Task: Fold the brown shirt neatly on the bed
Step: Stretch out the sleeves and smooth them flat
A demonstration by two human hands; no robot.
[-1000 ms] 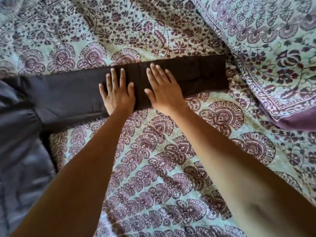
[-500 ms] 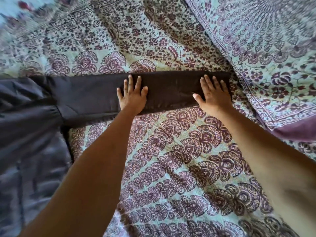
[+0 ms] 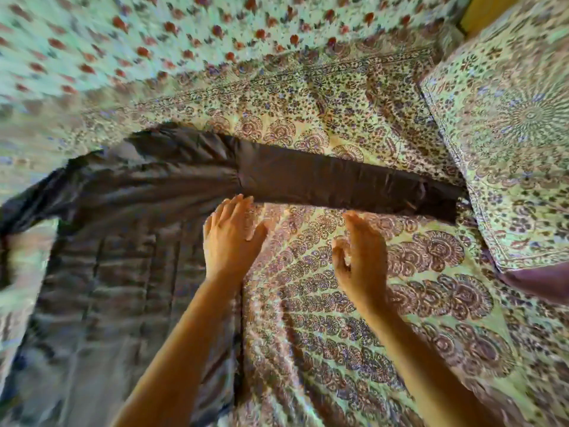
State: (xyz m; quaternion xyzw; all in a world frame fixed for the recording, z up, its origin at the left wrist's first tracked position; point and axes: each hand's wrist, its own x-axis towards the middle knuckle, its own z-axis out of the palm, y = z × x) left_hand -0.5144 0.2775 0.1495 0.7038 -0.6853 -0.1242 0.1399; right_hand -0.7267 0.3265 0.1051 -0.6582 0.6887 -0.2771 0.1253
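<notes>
Bed [image 3: 338,303]: paisley print cover, fills view.
Brown shirt [image 3: 123,241]: spread flat on bed, L side; body blurred. One sleeve [image 3: 338,180] stretched straight out to R, cuff end just beside pillow.
Pillow [image 3: 508,134]: matching print, upper R corner.
L hand [image 3: 229,238]: fingers straight and together, palm down at shirt's edge below sleeve base; contact w/ cloth unclear (blur).
R hand [image 3: 360,260]: fingers loosely curled, holds nothing, over bare cover just below sleeve.
</notes>
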